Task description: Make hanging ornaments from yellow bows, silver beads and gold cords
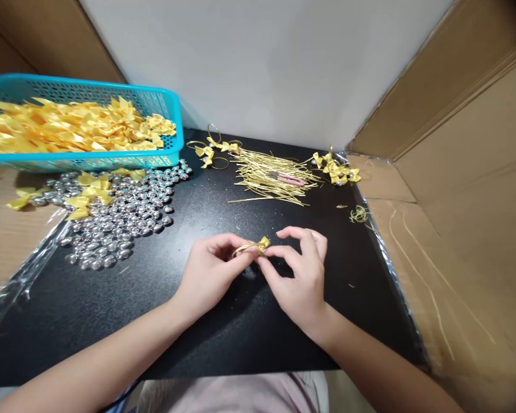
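Observation:
My left hand pinches a loop of gold cord between thumb and fingers. A small yellow ribbon bow sits on that cord, just above the fingertips. From the other side, my right hand has its thumb and index finger closed at the base of the bow; its other fingers are bent away. Beyond the hands lies a pile of gold cord pieces, with pink-handled snips resting on top. The fingertips hide part of where cord and bow meet.
A blue basket full of yellow bows stands at the back left. Before it are many silver beads with a few bows on them. Looped bows lie at the back right, near cord scraps. Cardboard walls the right side.

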The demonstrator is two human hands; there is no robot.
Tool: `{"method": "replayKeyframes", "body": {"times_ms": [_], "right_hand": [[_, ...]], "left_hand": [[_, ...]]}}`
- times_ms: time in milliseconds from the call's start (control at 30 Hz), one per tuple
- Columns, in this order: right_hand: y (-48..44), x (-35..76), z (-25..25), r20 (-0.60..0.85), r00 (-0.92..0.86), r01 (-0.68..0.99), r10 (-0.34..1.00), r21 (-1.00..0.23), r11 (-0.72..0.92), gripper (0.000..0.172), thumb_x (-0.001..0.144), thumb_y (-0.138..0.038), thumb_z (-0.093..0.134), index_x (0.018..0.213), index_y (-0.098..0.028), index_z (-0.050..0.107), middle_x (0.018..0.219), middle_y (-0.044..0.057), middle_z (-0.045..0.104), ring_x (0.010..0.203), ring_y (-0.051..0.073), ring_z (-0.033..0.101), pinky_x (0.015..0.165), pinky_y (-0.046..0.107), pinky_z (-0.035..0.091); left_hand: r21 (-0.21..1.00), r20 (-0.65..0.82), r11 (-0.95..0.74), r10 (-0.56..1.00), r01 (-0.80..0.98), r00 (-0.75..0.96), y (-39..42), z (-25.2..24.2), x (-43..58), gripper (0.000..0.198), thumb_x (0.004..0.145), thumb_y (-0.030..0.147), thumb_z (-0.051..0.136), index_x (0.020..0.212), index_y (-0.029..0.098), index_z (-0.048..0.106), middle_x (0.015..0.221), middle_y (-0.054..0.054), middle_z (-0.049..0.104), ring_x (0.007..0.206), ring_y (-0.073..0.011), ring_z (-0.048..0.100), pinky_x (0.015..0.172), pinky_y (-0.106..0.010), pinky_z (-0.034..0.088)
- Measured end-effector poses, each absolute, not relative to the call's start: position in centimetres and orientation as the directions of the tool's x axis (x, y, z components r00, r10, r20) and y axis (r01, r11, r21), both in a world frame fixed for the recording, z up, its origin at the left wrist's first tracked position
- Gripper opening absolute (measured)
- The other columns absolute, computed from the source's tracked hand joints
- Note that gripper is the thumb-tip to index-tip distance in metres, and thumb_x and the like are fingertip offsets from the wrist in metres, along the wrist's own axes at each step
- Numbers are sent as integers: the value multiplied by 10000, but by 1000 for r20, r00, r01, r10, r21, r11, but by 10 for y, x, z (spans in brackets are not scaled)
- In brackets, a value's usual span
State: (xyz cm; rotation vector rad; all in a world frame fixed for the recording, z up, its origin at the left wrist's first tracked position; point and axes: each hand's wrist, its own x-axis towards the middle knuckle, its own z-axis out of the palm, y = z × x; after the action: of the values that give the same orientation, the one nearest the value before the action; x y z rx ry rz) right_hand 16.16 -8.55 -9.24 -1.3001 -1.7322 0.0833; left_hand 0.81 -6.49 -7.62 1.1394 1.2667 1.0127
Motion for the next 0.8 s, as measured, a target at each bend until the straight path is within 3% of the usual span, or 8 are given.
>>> {"method": "replayKeyframes", "body": {"times_ms": [233, 567, 800], "right_hand": [[-86, 163, -92, 709, -7, 755, 705, -459, 468, 134, 799, -158, 728, 697, -236, 691, 883, 26, 677, 923, 226, 538, 826, 423, 406], [-85, 161, -99, 731, -24, 793, 682, -402, 458, 110, 808, -154, 704, 729, -224, 674, 874, 24, 676, 925, 220, 542, 851, 418, 381], [-83, 161, -99, 758, -38, 796, 651, -371, 478, 131, 812, -166, 705, 713, -235, 653, 831, 8, 670, 898, 205, 548, 846, 403, 364]], "left_hand": [[976, -55, 52, 998, 212, 6, -72, -81, 8, 61, 708, 240, 731, 693, 183, 746, 699, -10, 751, 608, -134, 617, 571, -216, 465], [966, 41, -38, 999, 256, -6, -73, -79, 8, 46, 714, 220, 720, 691, 196, 751, 692, 0, 753, 601, -134, 624, 589, -219, 488], [969, 19, -16, 1000, 246, -9, -71, -83, 9, 57, 722, 230, 719, 694, 189, 748, 702, -4, 753, 609, -135, 623, 593, -217, 486]]}}
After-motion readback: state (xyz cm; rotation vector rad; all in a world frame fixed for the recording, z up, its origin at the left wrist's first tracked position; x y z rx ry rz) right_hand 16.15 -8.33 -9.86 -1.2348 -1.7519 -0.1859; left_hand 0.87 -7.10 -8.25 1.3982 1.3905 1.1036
